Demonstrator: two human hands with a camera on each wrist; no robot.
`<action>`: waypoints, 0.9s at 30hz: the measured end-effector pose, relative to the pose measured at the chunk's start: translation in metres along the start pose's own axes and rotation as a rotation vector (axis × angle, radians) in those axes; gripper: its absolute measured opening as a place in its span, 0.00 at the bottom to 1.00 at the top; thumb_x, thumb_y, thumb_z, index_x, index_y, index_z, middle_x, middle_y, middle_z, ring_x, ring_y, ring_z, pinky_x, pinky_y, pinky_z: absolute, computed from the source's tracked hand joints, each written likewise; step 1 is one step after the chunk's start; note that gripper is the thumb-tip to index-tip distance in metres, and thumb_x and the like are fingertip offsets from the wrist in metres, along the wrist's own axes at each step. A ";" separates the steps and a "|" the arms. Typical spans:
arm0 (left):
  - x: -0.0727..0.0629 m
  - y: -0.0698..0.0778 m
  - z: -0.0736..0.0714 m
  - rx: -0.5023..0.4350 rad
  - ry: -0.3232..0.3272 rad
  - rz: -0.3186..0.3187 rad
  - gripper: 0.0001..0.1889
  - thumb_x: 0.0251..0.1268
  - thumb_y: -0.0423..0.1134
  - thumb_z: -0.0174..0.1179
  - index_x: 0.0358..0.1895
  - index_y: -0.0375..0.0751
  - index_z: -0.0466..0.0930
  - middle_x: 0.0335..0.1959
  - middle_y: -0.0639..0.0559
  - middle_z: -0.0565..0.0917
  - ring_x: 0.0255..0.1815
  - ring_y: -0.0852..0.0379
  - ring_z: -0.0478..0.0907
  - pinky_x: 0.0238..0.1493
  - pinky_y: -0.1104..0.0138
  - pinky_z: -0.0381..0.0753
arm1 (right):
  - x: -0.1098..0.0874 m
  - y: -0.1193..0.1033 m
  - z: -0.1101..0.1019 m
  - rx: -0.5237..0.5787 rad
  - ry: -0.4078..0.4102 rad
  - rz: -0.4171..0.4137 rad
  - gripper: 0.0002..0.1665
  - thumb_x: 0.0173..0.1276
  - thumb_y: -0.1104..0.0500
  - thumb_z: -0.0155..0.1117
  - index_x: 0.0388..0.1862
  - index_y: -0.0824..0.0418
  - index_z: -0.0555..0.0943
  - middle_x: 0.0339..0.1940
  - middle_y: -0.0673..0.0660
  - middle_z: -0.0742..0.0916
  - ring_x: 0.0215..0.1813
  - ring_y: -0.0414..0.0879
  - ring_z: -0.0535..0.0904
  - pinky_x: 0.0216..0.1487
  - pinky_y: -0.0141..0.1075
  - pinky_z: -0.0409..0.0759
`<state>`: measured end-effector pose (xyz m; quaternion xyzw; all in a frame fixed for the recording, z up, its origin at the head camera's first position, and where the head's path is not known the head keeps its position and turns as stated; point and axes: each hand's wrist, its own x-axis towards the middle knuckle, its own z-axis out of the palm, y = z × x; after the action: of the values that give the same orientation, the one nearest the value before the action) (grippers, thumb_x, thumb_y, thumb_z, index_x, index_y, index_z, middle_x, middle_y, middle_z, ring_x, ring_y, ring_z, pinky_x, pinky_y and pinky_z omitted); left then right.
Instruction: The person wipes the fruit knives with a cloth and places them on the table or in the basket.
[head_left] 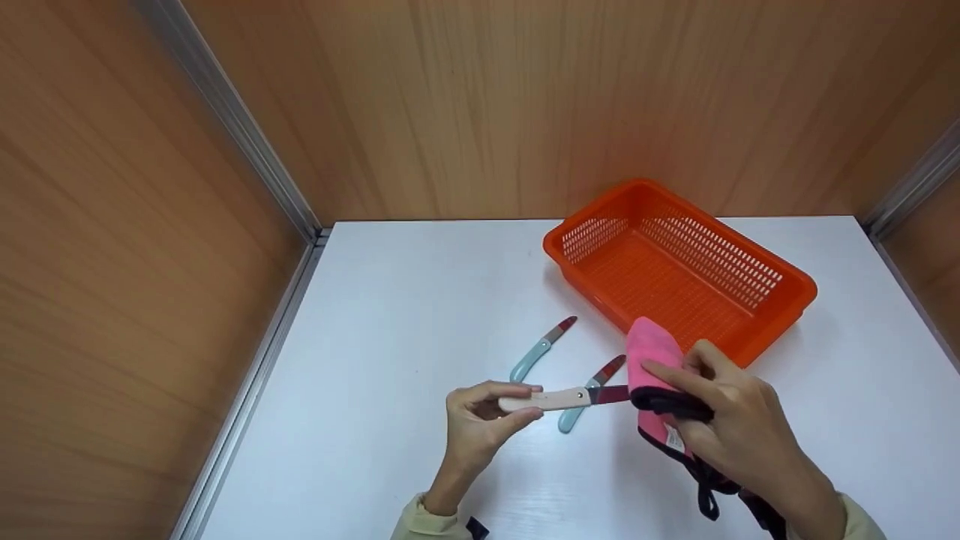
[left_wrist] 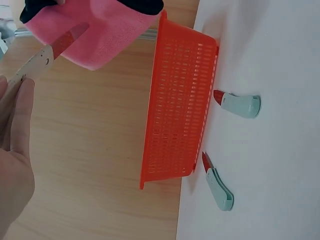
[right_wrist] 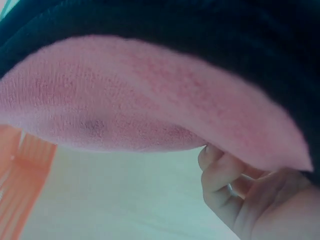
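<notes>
My left hand (head_left: pixel 480 424) pinches a folding knife (head_left: pixel 555 399) by its cream handle, thumb below and fingers above. Its reddish blade is unfolded and points right. In my right hand (head_left: pixel 742 412) I grip a folded pink cloth (head_left: pixel 651 349) with black edging and a black loop. The blade's tip meets or overlaps the cloth; whether they touch I cannot tell. In the left wrist view the knife's blade (left_wrist: pixel 65 41) shows in front of the cloth (left_wrist: pixel 107 35). Pink fabric (right_wrist: pixel 90 95) fills much of the right wrist view, partly hiding my right fingers (right_wrist: pixel 220 172).
Two mint-green folding knives, one (head_left: pixel 529 361) farther back and one (head_left: pixel 570 420) partly under the held knife, lie unfolded on the white table (head_left: pixel 390 322). An orange perforated basket (head_left: pixel 551 244) stands behind them at the right. Wooden panels (head_left: pixel 487 112) rise around the table.
</notes>
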<state>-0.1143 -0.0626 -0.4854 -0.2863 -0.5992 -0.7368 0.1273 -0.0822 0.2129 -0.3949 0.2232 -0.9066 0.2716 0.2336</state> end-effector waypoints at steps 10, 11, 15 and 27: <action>0.000 -0.001 0.007 -0.046 -0.012 0.007 0.11 0.47 0.19 0.67 0.37 0.24 0.82 0.35 0.35 0.85 0.31 0.54 0.83 0.23 0.69 0.84 | 0.000 -0.022 0.019 -0.078 -0.136 -0.074 0.34 0.36 0.68 0.77 0.47 0.46 0.86 0.28 0.46 0.71 0.24 0.35 0.65 0.21 0.24 0.73; 0.000 -0.001 0.008 -0.055 -0.011 0.005 0.11 0.47 0.19 0.68 0.37 0.24 0.82 0.35 0.34 0.85 0.31 0.54 0.83 0.23 0.69 0.83 | 0.000 -0.023 0.021 -0.093 -0.153 -0.076 0.33 0.37 0.68 0.77 0.47 0.45 0.86 0.27 0.46 0.69 0.23 0.35 0.64 0.20 0.23 0.71; -0.001 0.000 0.008 -0.110 0.003 -0.006 0.11 0.46 0.18 0.67 0.37 0.23 0.82 0.35 0.32 0.84 0.33 0.51 0.84 0.27 0.66 0.85 | -0.001 -0.026 0.026 -0.153 -0.207 -0.073 0.30 0.40 0.64 0.78 0.46 0.43 0.86 0.25 0.45 0.67 0.22 0.36 0.61 0.18 0.24 0.63; -0.002 0.003 0.002 -0.122 0.033 -0.021 0.10 0.49 0.19 0.66 0.37 0.22 0.80 0.36 0.31 0.84 0.33 0.47 0.84 0.29 0.55 0.86 | -0.005 -0.018 0.027 -0.223 -0.219 -0.046 0.30 0.37 0.63 0.78 0.44 0.45 0.87 0.27 0.48 0.67 0.24 0.38 0.64 0.20 0.25 0.65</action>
<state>-0.1104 -0.0621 -0.4836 -0.2751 -0.5538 -0.7779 0.1118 -0.0773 0.1851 -0.4103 0.2447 -0.9458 0.1381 0.1629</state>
